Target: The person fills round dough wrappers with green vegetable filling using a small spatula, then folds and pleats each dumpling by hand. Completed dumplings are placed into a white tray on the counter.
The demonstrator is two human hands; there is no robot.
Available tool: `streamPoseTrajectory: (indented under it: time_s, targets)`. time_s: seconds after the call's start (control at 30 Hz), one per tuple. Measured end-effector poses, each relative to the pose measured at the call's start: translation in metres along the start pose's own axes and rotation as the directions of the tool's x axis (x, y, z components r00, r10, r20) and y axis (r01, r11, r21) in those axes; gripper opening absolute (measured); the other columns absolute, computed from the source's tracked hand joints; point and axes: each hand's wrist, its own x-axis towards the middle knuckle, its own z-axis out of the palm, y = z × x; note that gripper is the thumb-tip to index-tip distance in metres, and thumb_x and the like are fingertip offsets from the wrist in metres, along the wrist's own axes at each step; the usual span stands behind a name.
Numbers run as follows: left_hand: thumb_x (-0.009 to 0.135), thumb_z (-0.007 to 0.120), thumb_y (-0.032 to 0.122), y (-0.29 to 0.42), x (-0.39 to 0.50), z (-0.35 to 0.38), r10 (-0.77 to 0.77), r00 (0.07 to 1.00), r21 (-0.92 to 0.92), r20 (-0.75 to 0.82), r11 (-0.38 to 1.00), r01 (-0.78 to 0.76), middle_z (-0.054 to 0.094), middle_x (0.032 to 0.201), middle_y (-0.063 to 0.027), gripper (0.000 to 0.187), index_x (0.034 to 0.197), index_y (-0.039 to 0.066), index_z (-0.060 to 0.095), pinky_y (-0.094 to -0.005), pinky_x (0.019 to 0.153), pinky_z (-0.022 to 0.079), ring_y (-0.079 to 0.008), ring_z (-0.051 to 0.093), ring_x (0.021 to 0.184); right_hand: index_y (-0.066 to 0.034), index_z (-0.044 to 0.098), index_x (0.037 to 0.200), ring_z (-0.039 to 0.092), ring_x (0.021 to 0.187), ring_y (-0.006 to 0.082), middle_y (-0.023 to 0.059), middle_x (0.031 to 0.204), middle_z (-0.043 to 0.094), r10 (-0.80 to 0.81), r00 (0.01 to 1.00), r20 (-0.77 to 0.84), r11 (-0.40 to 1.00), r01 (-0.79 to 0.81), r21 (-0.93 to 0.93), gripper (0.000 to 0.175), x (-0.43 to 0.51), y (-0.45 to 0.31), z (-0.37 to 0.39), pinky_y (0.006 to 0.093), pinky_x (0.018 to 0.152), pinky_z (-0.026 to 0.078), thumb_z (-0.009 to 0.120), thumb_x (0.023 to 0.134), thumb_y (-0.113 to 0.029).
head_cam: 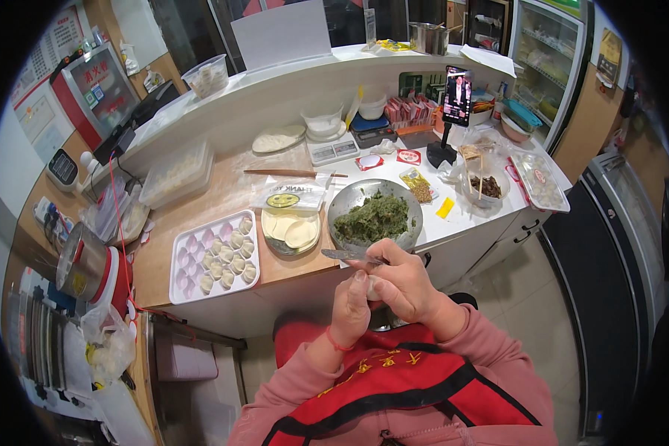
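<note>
My left hand (349, 309) and my right hand (407, 285) meet in front of my red apron, pinching a white dumpling (373, 288) that the fingers mostly cover. A flat metal filling spatula (340, 254) is also held in my right hand, its blade pointing left. Just beyond it is a steel bowl (337, 202) of green minced filling (374, 217). Left of the bowl, round dough wrappers (298, 233) lie on a plate, partly under a printed plastic bag (290, 195). Farther left, a white compartment tray (181, 292) holds rows of finished dumplings (226, 255).
A wooden rolling pin (290, 173) lies behind the bag. Kitchen scales (334, 151), seasoning packets (418, 184), a phone on a stand (457, 97) and a tub of dark food (488, 189) stand behind and to the right. Lidded plastic boxes (175, 175) sit at the left.
</note>
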Motion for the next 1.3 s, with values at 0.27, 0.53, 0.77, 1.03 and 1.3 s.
streamPoseTrajectory:
  time_s: [0.27,0.53,0.77,1.03,1.3]
  targets:
    - [0.107,0.031,0.036,0.004,0.002,0.006,-0.154,0.988,-0.046,-0.012,0.987,0.153,0.060,0.078,-0.0042,0.045,0.102,0.003,0.061,-0.0215,0.051,0.038,-0.0081,0.051,0.059,0.0033,0.069,0.110,0.060,0.069,0.0161,0.0093,0.099,0.058,0.392,0.919,-0.041,0.854,-0.347,0.389,0.040,-0.014,0.005,0.018,0.0277,0.061,0.048,0.043,0.101,-0.025]
    - [0.105,0.038,0.035,-0.008,0.009,0.004,-0.458,0.883,-0.422,0.102,0.784,0.455,0.051,0.069,-0.0001,0.031,0.098,0.010,0.054,-0.0210,0.046,0.030,-0.0053,0.037,0.049,-0.0004,0.060,0.117,0.056,0.059,0.0077,0.0055,0.083,0.061,0.767,0.602,0.223,0.271,-0.619,0.737,0.041,-0.036,0.024,0.036,0.0194,0.049,0.047,0.048,0.101,-0.036]
    - [0.104,0.039,0.028,-0.015,0.009,-0.003,-0.463,0.886,-0.287,-0.015,0.851,0.440,0.054,0.075,-0.0005,0.026,0.099,0.009,0.056,-0.0211,0.051,0.034,-0.0058,0.045,0.057,-0.0026,0.060,0.113,0.056,0.073,0.0095,0.0039,0.089,0.060,0.728,0.588,0.352,0.164,-0.648,0.744,0.036,-0.047,0.041,0.045,0.0236,0.066,0.048,0.047,0.100,-0.034]
    - [0.102,0.034,0.017,-0.036,-0.002,0.012,-0.018,0.969,0.034,-0.245,0.999,0.028,0.059,0.120,-0.0112,0.037,0.113,-0.007,0.060,-0.0307,0.101,0.041,-0.0193,0.055,0.116,-0.0013,0.060,0.094,0.053,0.089,0.0209,0.0070,0.095,0.060,0.604,0.791,-0.097,0.639,-0.408,0.652,0.023,-0.051,0.034,0.068,0.0315,0.088,0.041,0.049,0.096,-0.022]
    - [0.097,0.029,0.016,-0.007,-0.012,0.023,0.299,0.947,0.415,-0.120,0.881,-0.226,0.056,0.117,-0.0188,0.040,0.105,-0.010,0.059,-0.0356,0.102,0.039,-0.0286,0.051,0.118,-0.0015,0.064,0.086,0.044,0.101,0.0296,0.0104,0.092,0.062,0.226,0.945,-0.238,0.950,-0.160,0.266,0.023,-0.037,0.010,0.064,0.0388,0.093,0.037,0.049,0.090,-0.018]
